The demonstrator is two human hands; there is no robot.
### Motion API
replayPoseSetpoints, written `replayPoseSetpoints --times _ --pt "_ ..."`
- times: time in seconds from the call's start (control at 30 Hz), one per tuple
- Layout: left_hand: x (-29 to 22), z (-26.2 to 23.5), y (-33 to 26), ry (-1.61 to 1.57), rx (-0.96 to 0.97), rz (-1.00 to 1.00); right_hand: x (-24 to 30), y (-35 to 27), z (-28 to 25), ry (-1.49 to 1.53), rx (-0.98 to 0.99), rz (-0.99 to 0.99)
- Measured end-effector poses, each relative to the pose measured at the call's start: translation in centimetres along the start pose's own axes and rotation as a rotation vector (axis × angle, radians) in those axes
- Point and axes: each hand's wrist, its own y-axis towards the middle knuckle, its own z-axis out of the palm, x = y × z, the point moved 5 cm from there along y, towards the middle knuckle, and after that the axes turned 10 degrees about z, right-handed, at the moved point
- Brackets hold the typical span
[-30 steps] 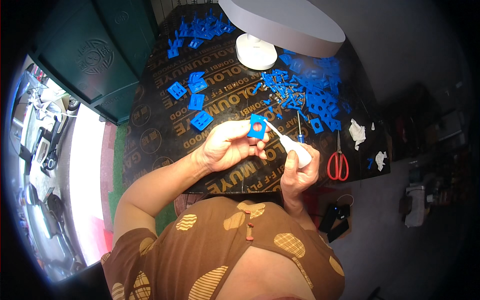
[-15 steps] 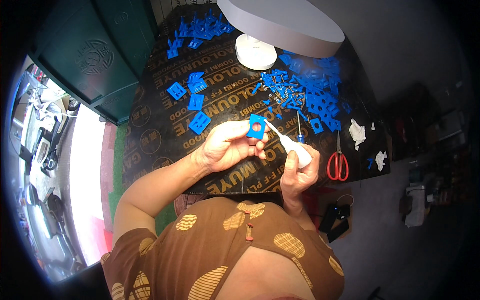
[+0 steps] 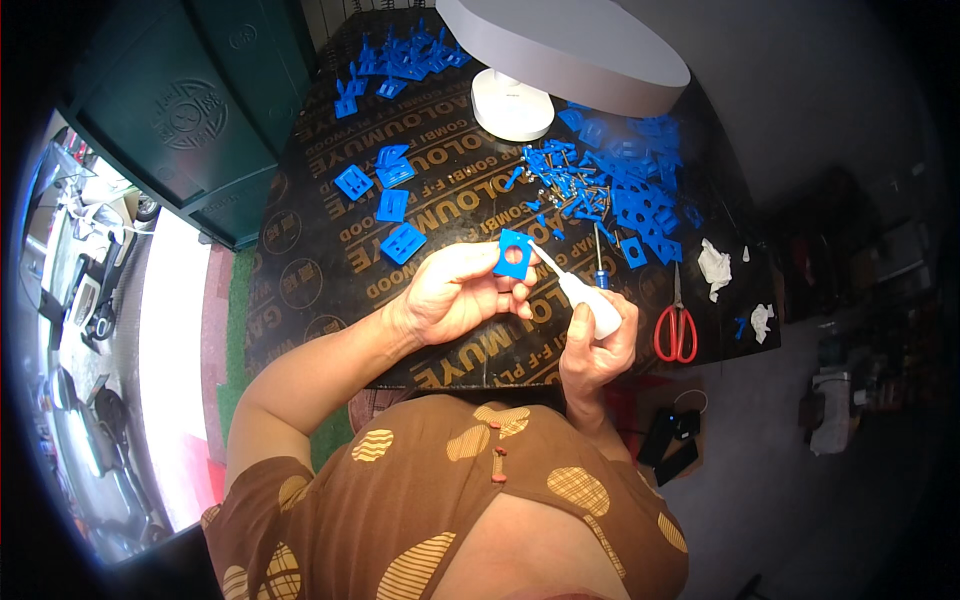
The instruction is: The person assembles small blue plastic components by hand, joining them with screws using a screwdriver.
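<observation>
My left hand (image 3: 458,292) pinches a small blue plastic plate (image 3: 506,263) with a round hole, held up above the near part of the table. In my right hand (image 3: 600,345) is a white squeeze bottle (image 3: 592,308) with a long thin nozzle. The nozzle's tip is at the plate's upper right corner; whether it touches cannot be made out. Just beyond the bottle lies a screwdriver (image 3: 601,278) with a blue handle. Several flat blue plates (image 3: 402,243) lie on the table beyond my left hand.
The dark printed tabletop (image 3: 330,240) bears a white lamp (image 3: 512,105) at the back. Blue screws and plugs (image 3: 565,180) lie heaped beside many blue plates (image 3: 640,200). Red-handled scissors (image 3: 676,335) and crumpled tissue (image 3: 714,268) are at the right. More blue pieces (image 3: 405,55) stand far left.
The white bottle and my right hand have shifted very slightly; the nozzle stays at the plate's corner. My left hand keeps its place.
</observation>
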Motion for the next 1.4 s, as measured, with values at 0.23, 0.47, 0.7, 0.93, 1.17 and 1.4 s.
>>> replayPoseSetpoints --times 0.23,0.47,0.7,0.93,1.17,1.4 --pt "0.01 0.11 -0.04 -0.006 -0.018 -0.019 0.01 -0.06 -0.08 -0.055 -0.007 -0.049" --pt "0.05 0.06 -0.02 -0.003 -0.020 -0.017 -0.05 -0.16 0.00 -0.022 0.023 -0.034" --pt "0.12 -0.06 -0.06 -0.006 -0.033 -0.019 0.28 -0.11 -0.05 -0.036 0.013 -0.048" --pt "0.28 -0.26 -0.07 0.003 -0.020 -0.021 0.67 0.06 -0.01 -0.129 -0.010 -0.154" --pt "0.40 -0.45 -0.07 0.009 -0.027 -0.026 0.46 -0.09 -0.06 -0.055 0.001 -0.070" --pt "0.49 -0.47 -0.13 0.008 -0.042 -0.032 0.79 -0.03 -0.06 -0.098 -0.006 -0.144"
